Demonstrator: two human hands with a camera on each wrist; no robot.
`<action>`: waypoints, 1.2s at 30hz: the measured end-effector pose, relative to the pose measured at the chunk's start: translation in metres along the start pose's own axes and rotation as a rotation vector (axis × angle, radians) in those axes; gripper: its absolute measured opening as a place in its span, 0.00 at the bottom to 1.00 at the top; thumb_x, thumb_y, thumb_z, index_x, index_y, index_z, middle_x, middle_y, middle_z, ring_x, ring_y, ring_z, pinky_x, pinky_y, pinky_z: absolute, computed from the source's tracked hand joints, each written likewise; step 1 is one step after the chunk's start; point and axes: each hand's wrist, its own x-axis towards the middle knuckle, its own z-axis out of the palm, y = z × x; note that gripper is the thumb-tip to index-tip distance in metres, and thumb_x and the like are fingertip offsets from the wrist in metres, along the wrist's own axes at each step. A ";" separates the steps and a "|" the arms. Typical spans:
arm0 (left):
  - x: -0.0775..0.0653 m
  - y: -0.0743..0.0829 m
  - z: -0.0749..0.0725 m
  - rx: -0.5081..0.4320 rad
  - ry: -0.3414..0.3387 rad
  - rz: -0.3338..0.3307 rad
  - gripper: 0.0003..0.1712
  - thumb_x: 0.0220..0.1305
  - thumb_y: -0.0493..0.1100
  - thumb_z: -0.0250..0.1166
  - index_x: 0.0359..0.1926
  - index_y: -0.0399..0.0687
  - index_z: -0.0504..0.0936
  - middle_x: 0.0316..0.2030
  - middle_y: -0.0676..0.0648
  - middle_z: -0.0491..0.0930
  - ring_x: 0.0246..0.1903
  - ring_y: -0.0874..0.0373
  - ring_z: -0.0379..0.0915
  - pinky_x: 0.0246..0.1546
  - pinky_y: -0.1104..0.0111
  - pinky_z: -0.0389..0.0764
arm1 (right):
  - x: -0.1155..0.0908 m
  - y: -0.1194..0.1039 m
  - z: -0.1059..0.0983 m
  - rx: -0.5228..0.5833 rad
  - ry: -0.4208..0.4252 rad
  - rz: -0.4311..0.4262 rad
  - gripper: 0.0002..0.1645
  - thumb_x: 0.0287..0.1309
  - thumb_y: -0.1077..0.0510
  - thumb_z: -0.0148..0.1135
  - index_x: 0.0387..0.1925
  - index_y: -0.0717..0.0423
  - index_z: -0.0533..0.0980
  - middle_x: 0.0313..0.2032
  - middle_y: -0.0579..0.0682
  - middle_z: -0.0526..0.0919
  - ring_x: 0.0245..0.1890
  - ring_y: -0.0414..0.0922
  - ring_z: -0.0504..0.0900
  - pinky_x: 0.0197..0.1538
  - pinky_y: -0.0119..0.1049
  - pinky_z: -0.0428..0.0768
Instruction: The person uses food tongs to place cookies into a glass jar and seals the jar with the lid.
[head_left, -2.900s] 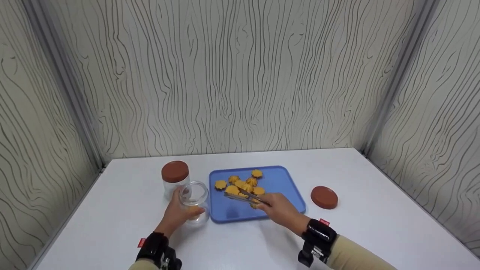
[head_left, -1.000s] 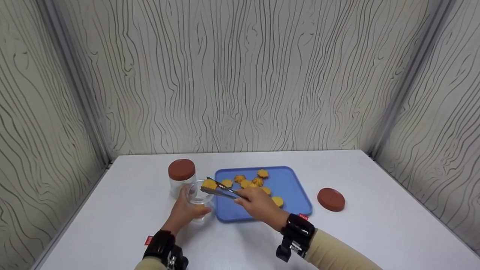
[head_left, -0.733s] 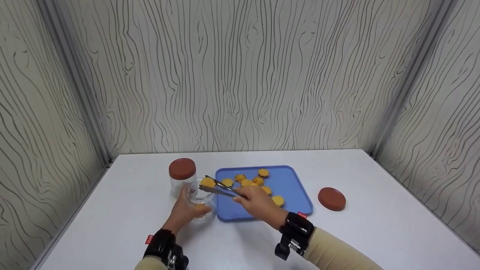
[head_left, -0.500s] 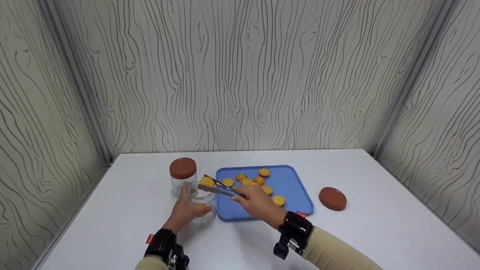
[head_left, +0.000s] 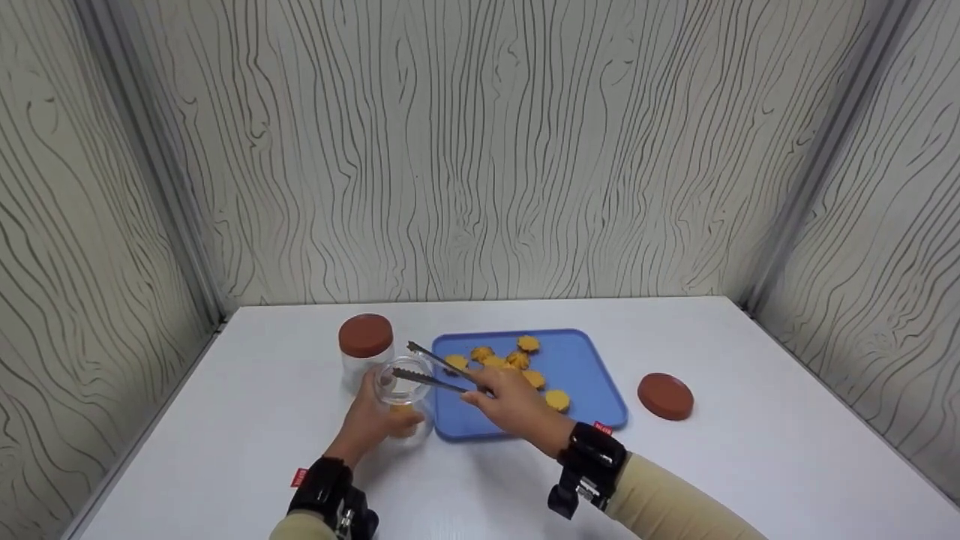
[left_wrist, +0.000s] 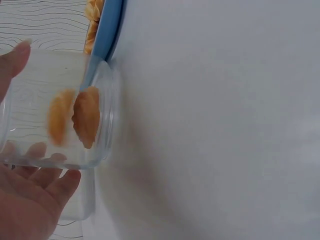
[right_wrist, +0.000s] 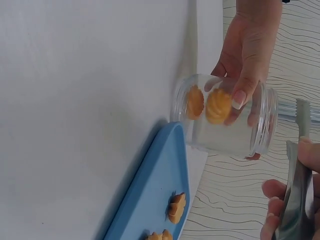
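Note:
My left hand grips a clear open-topped jar, thumb on one side and fingers round the other. Inside it, one fluted golden cookie lies at the bottom and a second cookie shows blurred just above it. Metal tongs are held in my right hand. Their serrated tips stand apart over the jar's mouth, with nothing between them. To the right is a blue tray bearing several cookies, some partly hidden by my right hand.
Behind the held jar stands another jar with a reddish-brown lid. A loose lid of the same colour lies right of the tray on the white table. Patterned panels enclose the back and sides.
The tongs picked a cookie from the tray and carried it left to the jar's mouth. They have now spread and let go of it; it is inside the jar. The left hand keeps its hold.

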 end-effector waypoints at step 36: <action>0.002 -0.001 -0.003 -0.027 -0.027 0.000 0.60 0.39 0.36 0.80 0.68 0.30 0.51 0.64 0.28 0.61 0.62 0.37 0.59 0.64 0.46 0.59 | -0.037 0.050 -0.023 0.089 0.027 0.104 0.31 0.69 0.53 0.56 0.64 0.71 0.66 0.53 0.64 0.79 0.30 0.42 0.77 0.36 0.37 0.69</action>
